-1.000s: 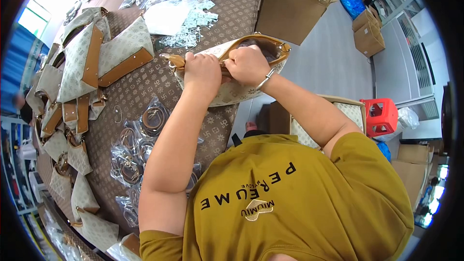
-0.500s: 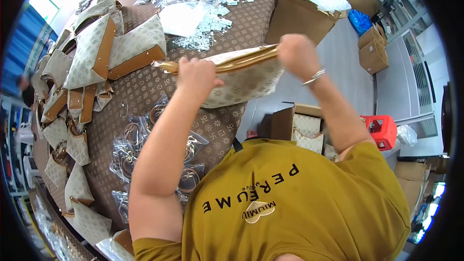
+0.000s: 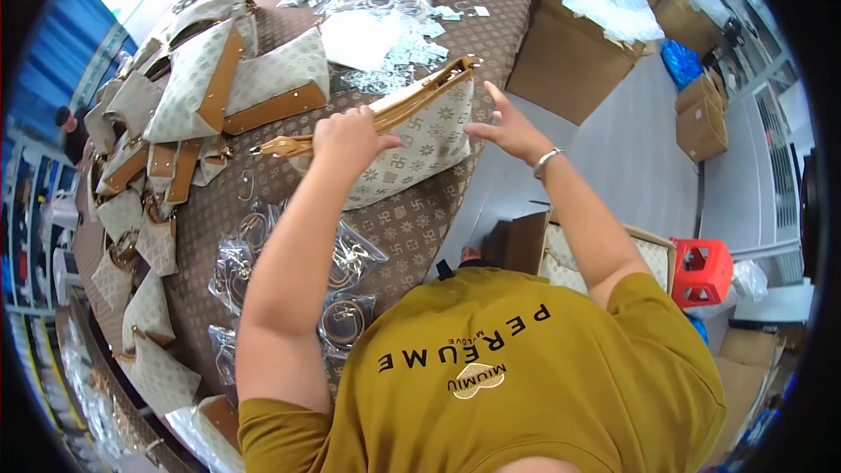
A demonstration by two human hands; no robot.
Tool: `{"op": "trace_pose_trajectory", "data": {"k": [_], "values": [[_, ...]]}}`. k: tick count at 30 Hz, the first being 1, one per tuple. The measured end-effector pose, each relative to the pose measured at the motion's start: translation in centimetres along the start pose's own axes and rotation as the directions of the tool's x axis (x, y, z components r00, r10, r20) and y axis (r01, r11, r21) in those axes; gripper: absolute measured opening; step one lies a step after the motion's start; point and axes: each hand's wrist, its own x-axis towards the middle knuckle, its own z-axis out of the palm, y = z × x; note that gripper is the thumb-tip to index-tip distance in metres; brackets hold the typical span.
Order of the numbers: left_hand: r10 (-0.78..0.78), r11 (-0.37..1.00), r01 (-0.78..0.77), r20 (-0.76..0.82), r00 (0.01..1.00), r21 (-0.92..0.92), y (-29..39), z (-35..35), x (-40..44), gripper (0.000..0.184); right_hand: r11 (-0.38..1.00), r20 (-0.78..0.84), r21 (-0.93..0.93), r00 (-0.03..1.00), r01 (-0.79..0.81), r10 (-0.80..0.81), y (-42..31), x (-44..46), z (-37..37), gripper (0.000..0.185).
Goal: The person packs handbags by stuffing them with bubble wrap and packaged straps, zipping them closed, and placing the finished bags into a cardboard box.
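Patterned bag (image 3: 420,144) held at right edge of brown surface (image 3: 420,232); top rim gripped by left hand (image 3: 346,140), thumb laid against near face. Right hand (image 3: 515,131) opened, fingers and thumb spread, just beside bag's right end; contact cannot be told. More bags (image 3: 194,79) piled at left. Plastic-wrapped straps (image 3: 343,320) strewn at near left. White sheet (image 3: 350,39) placed beyond bag. Carton (image 3: 569,66) seen at far right, red stool (image 3: 720,270) at right.

Head view, single: wide, dark-rimmed circular field, worn on the person's head, facing forward and down past the shirt (image 3: 526,385), near left hand (image 3: 345,142) and right hand (image 3: 517,134), tabletop (image 3: 412,235) leftward, floor (image 3: 613,153) rightward.
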Motion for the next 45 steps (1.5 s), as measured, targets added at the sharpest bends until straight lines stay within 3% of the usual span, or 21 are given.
{"op": "trace_pose_trajectory", "data": {"k": [2,5,9,11,13,16,17,18,20,21,22,24,26,28,30,33,35,37,39,41,45], "values": [[-0.057,0.998,0.067,0.331,0.942,-0.019,1.0,-1.6,0.8,0.064,0.986,0.036,0.148,0.996,0.072,-0.078,0.8,1.6,1.2,0.071],[0.025,0.992,0.025,0.394,0.919,-0.123,0.3,-2.2,1.0,0.061,0.885,0.085,0.436,0.971,0.163,-0.221,0.6,3.4,1.5,0.069],[0.114,0.968,-0.007,0.413,0.904,-0.252,-1.6,-2.8,2.6,0.060,0.906,0.307,0.416,0.950,-0.078,-0.059,0.1,4.1,-0.4,0.054],[0.140,0.954,-0.007,0.423,0.895,-0.301,-2.7,-1.7,2.8,0.060,0.852,0.160,0.437,0.957,-0.289,0.243,1.9,5.3,1.6,0.042],[-0.152,0.932,0.083,-0.175,0.973,-0.353,-4.1,0.0,3.0,0.049,0.803,0.087,0.457,0.918,-0.382,0.386,4.3,6.2,3.1,0.037],[-0.459,0.803,0.160,-0.425,0.780,-0.574,-3.6,2.4,-1.0,0.047,0.763,0.150,0.480,0.897,-0.433,0.415,8.4,7.0,3.7,0.046],[-0.510,0.763,0.180,-0.407,0.757,-0.621,-2.8,3.3,-3.3,0.048,0.956,0.141,0.088,0.953,-0.280,0.266,8.2,7.6,2.5,0.054],[-0.560,0.719,0.197,-0.387,0.732,-0.667,-1.7,4.1,-5.8,0.048,0.948,0.195,-0.314,0.974,-0.047,0.112,8.0,8.4,1.0,0.063],[-0.682,0.632,0.348,-0.283,0.674,-0.693,1.1,5.5,-11.0,0.051,0.982,0.035,-0.100,0.987,0.160,-0.157,0.4,7.5,-4.7,0.052],[-0.775,0.379,0.378,-0.066,0.629,-0.845,2.3,7.5,-13.5,0.052,0.834,-0.184,-0.401,0.858,0.379,-0.479,-2.9,6.8,-8.3,0.042],[-0.800,0.089,0.390,0.167,0.576,-0.917,3.2,8.8,-15.5,0.054,0.618,-0.372,-0.728,0.586,0.297,-0.720,-6.3,6.0,-12.0,0.034],[-0.696,-0.287,0.421,0.489,0.525,-0.861,5.5,8.0,-16.6,0.053,0.560,-0.504,-0.758,0.244,0.334,-0.829,-8.6,5.2,-14.1,0.036],[-0.592,-0.463,0.442,0.639,0.491,-0.769,7.1,7.9,-16.1,0.057,0.491,-0.328,-0.605,0.366,0.627,-0.871,-8.1,5.5,-8.0,0.039],[-0.472,-0.606,0.438,0.743,0.475,-0.665,7.8,8.1,-14.8,0.061,0.509,0.241,-0.353,0.602,0.785,-0.761,-5.2,6.3,3.4,0.042],[-0.283,-0.801,0.388,0.860,0.425,-0.456,8.4,9.0,-12.7,0.066,0.513,0.579,-0.315,0.590,0.799,-0.563,-1.4,6.9,11.5,0.044],[-0.235,-0.822,0.362,0.840,0.488,-0.440,8.6,8.9,-9.8,0.086,0.564,0.627,-0.209,0.553,0.798,-0.549,-1.1,6.4,12.0,0.043],[-0.320,-0.814,0.343,0.854,0.411,-0.470,9.2,9.1,-8.1,0.071,0.380,0.672,-0.191,0.403,0.905,-0.621,-1.7,8.7,10.5,0.042],[-0.341,-0.838,0.276,0.846,0.410,-0.471,9.5,9.2,-7.8,0.092,0.286,0.649,-0.148,0.311,0.947,-0.694,-0.7,9.4,11.2,0.040],[-0.359,-0.842,0.220,0.817,0.451,-0.492,9.4,9.3,-8.2,0.094,0.611,0.656,-0.039,0.482,0.791,-0.581,-3.3,8.7,9.6,0.046],[-0.405,-0.824,0.198,0.797,0.449,-0.531,9.4,7.7,-8.4,0.090,0.490,0.246,-0.024,0.481,0.871,-0.842,-7.4,6.5,7.3,0.047],[-0.497,-0.782,0.076,0.694,0.521,-0.618,10.3,7.7,-9.3,0.079,0.498,0.567,-0.103,0.462,0.861,-0.682,-6.2,5.6,7.9,0.047]]}}
